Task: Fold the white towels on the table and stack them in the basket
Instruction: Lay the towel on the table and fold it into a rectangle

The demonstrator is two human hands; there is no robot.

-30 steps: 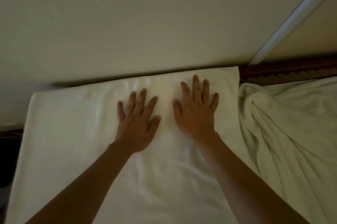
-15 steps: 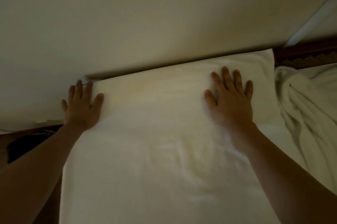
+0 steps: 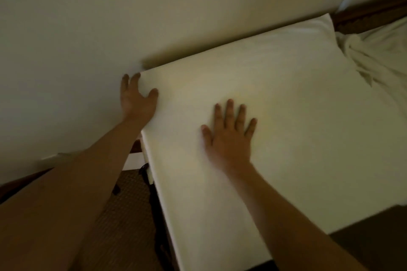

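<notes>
Head view: my right hand presses flat on the soft, limp towel; left hand seemingly pinches its far-left corner, the best hold.

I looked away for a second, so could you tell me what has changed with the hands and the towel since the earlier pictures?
The left hand slid out from the middle of the flat towel to its far left corner, where the thumb now lies on top and the fingers reach past the edge. The right hand stayed flat on the towel, fingers spread. The crumpled towel on the right is unchanged.
</notes>
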